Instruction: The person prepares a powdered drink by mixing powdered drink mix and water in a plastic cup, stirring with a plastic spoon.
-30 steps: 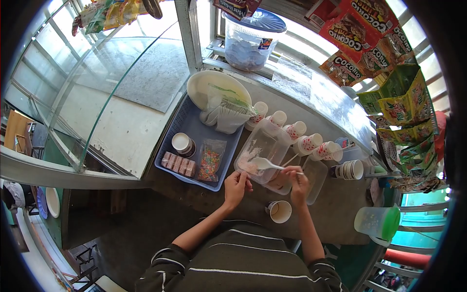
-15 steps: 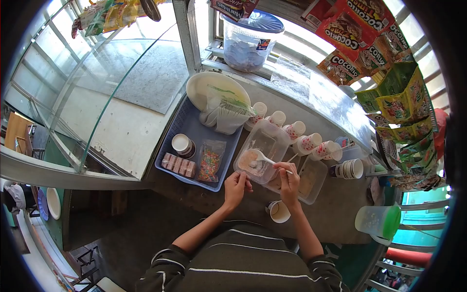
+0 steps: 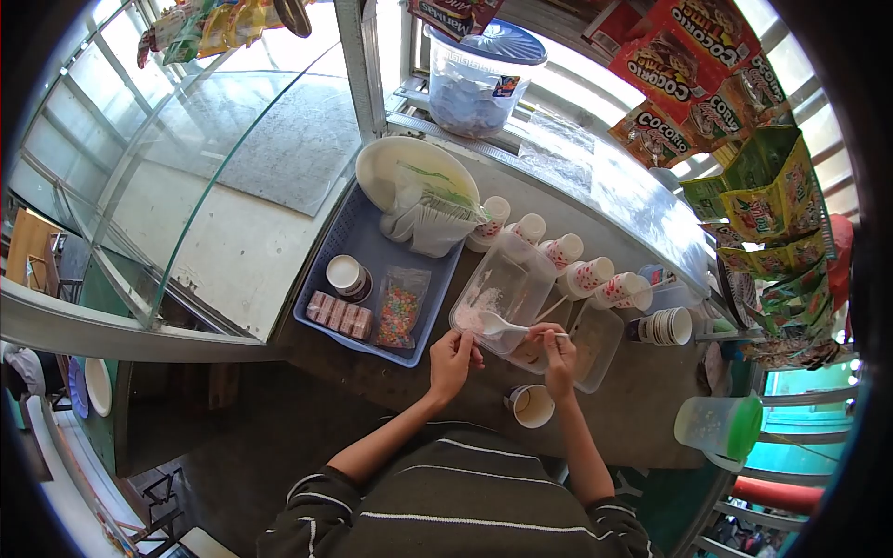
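Spoon (image 3: 504, 326), one, pinched by right hand (image 3: 560, 365); tip unclear against pink powder (image 3: 472, 312) inside container (image 3: 517, 270); left hand (image 3: 450, 368) closed on rim.

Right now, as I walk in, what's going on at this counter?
Someone has a white spoon in their right hand, its bowl dipped into pink stuff at the near end of a clear tub. Their left hand holds the tub's near corner. An open paper cup sits close to them, and a blue tray with a bag of colorful bits lies to the left.
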Tool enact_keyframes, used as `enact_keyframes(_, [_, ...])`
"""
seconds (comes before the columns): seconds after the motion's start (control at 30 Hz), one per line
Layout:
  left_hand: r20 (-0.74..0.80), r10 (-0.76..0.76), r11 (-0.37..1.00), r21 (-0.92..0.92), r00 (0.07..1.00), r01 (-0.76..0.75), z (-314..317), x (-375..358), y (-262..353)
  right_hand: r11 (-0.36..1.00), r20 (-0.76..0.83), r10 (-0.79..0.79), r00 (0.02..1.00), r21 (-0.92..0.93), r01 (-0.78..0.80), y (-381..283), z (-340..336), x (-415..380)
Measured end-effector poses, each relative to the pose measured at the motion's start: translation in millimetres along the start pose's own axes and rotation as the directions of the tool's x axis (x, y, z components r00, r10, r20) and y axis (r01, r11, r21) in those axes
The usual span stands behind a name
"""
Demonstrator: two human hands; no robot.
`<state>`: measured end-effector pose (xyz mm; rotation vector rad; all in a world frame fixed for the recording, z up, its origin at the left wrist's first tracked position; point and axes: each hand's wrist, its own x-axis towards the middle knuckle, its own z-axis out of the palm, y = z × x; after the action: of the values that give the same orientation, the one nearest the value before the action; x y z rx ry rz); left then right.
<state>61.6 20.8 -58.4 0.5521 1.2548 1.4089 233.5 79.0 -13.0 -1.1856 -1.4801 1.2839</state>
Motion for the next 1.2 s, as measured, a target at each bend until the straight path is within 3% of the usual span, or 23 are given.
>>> enact_keyframes(0.03, [0.006, 0.008, 1.0, 0.021, 1.0, -0.008, 1.6, -0.5, 1.0, 0.997, -0.002, 0.06, 0.998, 0.05, -0.06, -0.3, 6.3, -1.5])
enact_keyframes(0.17, [-0.002, -0.015, 0.999, 0.038, 1.0, 0.015, 1.0, -0.6, 0.8, 0.995, -0.007, 0.034, 0.999, 0.096, -0.033, -3.6, 17.7, 0.7])
enact_keyframes(0.23, [0.006, -0.031, 0.999, -0.017, 0.999, 0.031, -2.8, 0.8, 0.6, 0.993, -0.061, -0.113, 0.992, -0.044, 0.11, -10.7, 15.6, 5.2])
enact_keyframes(0.27, [0.005, -0.031, 0.999, -0.017, 0.999, 0.031, -3.8, 0.3, 0.3, 0.993, -0.06, -0.112, 0.992, -0.044, 0.11, -13.9, 13.4, 7.8])
enact_keyframes(0.33, [-0.017, -0.059, 0.997, -0.043, 0.998, 0.058, -3.6, -0.8, 3.6, 0.93, 0.149, -0.232, 0.961, -0.255, 0.264, -18.9, 7.9, 12.1])
enact_keyframes(0.43, [-0.001, -0.062, 0.997, -0.045, 0.998, 0.062, -5.2, 0.6, 1.1, 0.972, 0.03, -0.15, 0.988, -0.177, 0.153, -20.0, 5.5, 10.1])
enact_keyframes(0.53, [-0.015, -0.058, 0.994, -0.098, 0.998, 0.056, -5.1, 0.2, -0.1, 0.981, -0.082, -0.157, 0.984, -0.129, 0.146, -7.3, -7.8, 16.7])
enact_keyframes(0.7, [-0.004, -0.081, 0.99, -0.116, 0.997, 0.08, -3.0, 0.2, -0.4, 0.998, 0.027, -0.045, 0.999, -0.042, 0.047, 0.6, -1.4, 2.7])
enact_keyframes(0.77, [-0.002, -0.079, 0.991, -0.107, 0.997, 0.079, -2.4, 0.6, -0.5, 0.996, 0.056, -0.01, 0.998, 0.094, 0.005, -11.5, 5.6, -0.5])
enact_keyframes(0.9, [-0.034, -0.046, 0.994, -0.105, 0.998, 0.042, -4.2, -0.8, 1.3, 0.993, -0.067, -0.12, 0.99, -0.014, 0.12, -5.3, -11.2, 11.6])
enact_keyframes(1.0, [-0.034, -0.035, 0.995, -0.099, 0.999, 0.031, -2.5, -1.8, -0.2, 0.998, 0.017, -0.042, 0.999, -0.052, 0.043, -5.8, -6.2, 10.4])
enact_keyframes(1.2, [-0.024, -0.025, 0.999, -0.049, 0.999, 0.024, -1.3, -4.3, -3.1, 0.996, -0.012, -0.065, 0.998, 0.057, 0.065, -1.3, 28.3, 6.3])
